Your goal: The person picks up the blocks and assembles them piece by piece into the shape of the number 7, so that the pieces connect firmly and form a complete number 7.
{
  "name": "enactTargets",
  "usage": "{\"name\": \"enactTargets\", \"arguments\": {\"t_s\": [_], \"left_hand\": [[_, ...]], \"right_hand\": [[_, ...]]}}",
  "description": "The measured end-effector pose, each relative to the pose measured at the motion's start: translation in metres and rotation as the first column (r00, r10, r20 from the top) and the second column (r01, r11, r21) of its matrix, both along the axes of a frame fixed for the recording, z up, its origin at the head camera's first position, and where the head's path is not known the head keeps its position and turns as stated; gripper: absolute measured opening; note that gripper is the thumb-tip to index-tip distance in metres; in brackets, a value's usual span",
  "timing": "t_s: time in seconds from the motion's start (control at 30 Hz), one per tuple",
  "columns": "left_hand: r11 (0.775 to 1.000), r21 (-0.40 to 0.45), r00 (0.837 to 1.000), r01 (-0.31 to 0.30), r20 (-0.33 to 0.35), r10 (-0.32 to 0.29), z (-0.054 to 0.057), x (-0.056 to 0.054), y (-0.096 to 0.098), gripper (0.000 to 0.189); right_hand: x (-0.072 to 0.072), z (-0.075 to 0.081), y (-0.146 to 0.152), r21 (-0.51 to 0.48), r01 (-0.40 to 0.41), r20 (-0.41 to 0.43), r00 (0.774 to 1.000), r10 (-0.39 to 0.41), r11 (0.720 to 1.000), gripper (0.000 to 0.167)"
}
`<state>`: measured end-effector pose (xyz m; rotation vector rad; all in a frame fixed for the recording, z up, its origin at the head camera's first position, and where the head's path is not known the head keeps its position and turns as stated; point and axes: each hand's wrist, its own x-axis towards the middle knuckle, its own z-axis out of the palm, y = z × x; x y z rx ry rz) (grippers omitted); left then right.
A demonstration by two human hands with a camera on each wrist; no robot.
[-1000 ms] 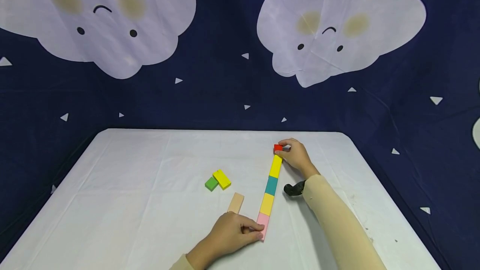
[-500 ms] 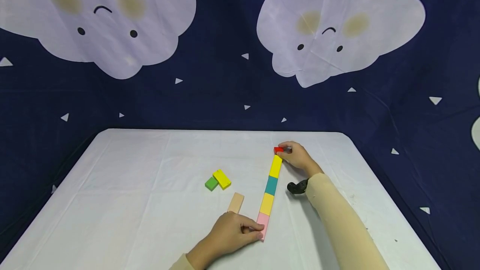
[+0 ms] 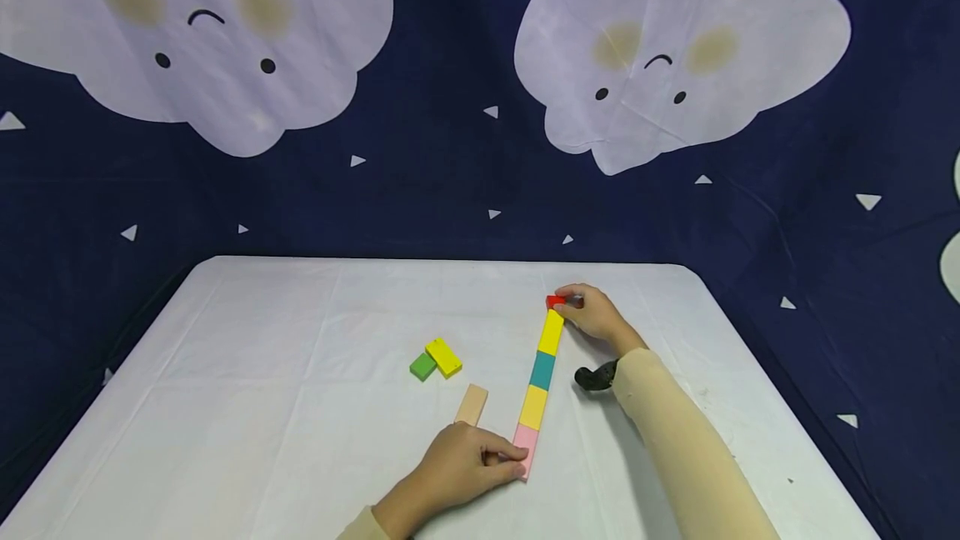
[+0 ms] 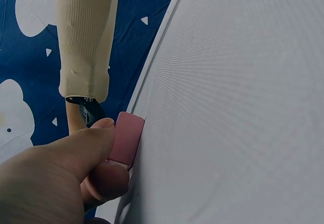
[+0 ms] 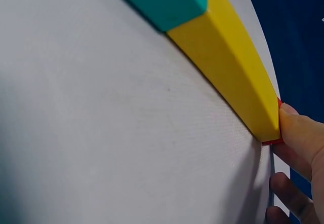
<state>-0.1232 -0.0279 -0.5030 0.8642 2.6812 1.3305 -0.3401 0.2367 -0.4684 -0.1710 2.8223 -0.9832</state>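
A row of toy blocks runs away from me on the table. From near to far it has a pink block [image 3: 527,437], a yellow block [image 3: 534,408], a teal block [image 3: 542,371], another yellow block [image 3: 551,332] and a red block [image 3: 553,302]. At the near end my left hand [image 3: 461,465] pinches the pink block, whose end face [image 4: 128,138] shows beside the thumb in the left wrist view. My right hand [image 3: 597,313] holds the red block between thumb and fingers, right against the far yellow block. The right wrist view shows only the red block's edge; fingers hide the remainder.
Left of the row lie a green block [image 3: 423,367] and a yellow block [image 3: 444,358], touching. A beige wooden block [image 3: 472,405] is partly behind the left hand. A black wrist device [image 3: 596,376] juts from the right sleeve over the white tabletop [image 3: 300,440].
My right hand has come slightly nearer with the red block, which now sits lower against the far yellow block's end. The left hand and the other blocks stay in place.
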Motion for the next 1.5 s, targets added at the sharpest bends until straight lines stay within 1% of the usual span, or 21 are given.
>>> {"name": "enactTargets", "arguments": {"t_s": [0.2, 0.37, 0.63, 0.7, 0.87, 1.0, 1.1, 1.2, 1.3, 1.4, 1.5], "left_hand": [[1.0, 0.0, 1.0, -0.006, -0.001, 0.006, 0.001, 0.001, 0.0, 0.015], [1.0, 0.003, 1.0, -0.009, 0.016, 0.008, 0.001, 0.002, 0.0, 0.015], [1.0, 0.01, 1.0, -0.008, 0.014, 0.007, 0.001, 0.001, 0.0, 0.015], [1.0, 0.012, 1.0, -0.005, 0.012, 0.005, 0.001, 0.001, -0.001, 0.015], [1.0, 0.017, 1.0, 0.0, 0.016, -0.001, 0.001, 0.0, -0.001, 0.015], [1.0, 0.014, 1.0, -0.004, 0.03, 0.003, 0.002, 0.001, -0.001, 0.015], [1.0, 0.009, 1.0, -0.005, 0.028, 0.005, 0.002, 0.001, -0.001, 0.015], [1.0, 0.004, 1.0, -0.001, 0.02, 0.001, 0.003, 0.002, -0.001, 0.015], [1.0, -0.003, 1.0, 0.003, 0.003, -0.003, 0.004, 0.001, -0.001, 0.016], [1.0, -0.002, 1.0, 0.007, -0.011, -0.007, 0.003, 0.001, -0.001, 0.015], [1.0, 0.0, 1.0, 0.011, -0.007, -0.011, 0.002, 0.001, -0.001, 0.015]], "right_hand": [[-0.001, -0.001, -0.001, 0.0, -0.01, -0.019, 1.0, 0.01, 1.0, 0.037], [-0.001, -0.003, -0.001, 0.002, -0.013, -0.028, 1.0, 0.013, 1.0, 0.036], [-0.002, -0.006, -0.001, -0.024, -0.008, -0.046, 0.999, 0.007, 1.0, 0.037], [-0.001, -0.005, -0.002, -0.019, -0.009, -0.072, 0.997, 0.007, 1.0, 0.037], [0.001, -0.003, -0.004, 0.017, -0.005, -0.177, 0.984, 0.008, 1.0, 0.039], [0.002, -0.002, -0.01, 0.033, -0.018, -0.227, 0.974, 0.026, 0.999, 0.041], [0.003, -0.001, -0.018, 0.039, -0.05, -0.246, 0.968, 0.058, 0.998, 0.042], [0.005, 0.001, -0.029, 0.031, -0.088, -0.243, 0.966, 0.093, 0.996, 0.042], [0.008, 0.004, -0.042, 0.029, -0.147, -0.228, 0.962, 0.15, 0.989, 0.043], [0.013, 0.008, -0.057, 0.027, -0.23, -0.194, 0.953, 0.231, 0.973, 0.045], [0.02, 0.014, -0.074, 0.012, -0.324, -0.134, 0.937, 0.323, 0.946, 0.049]]}}
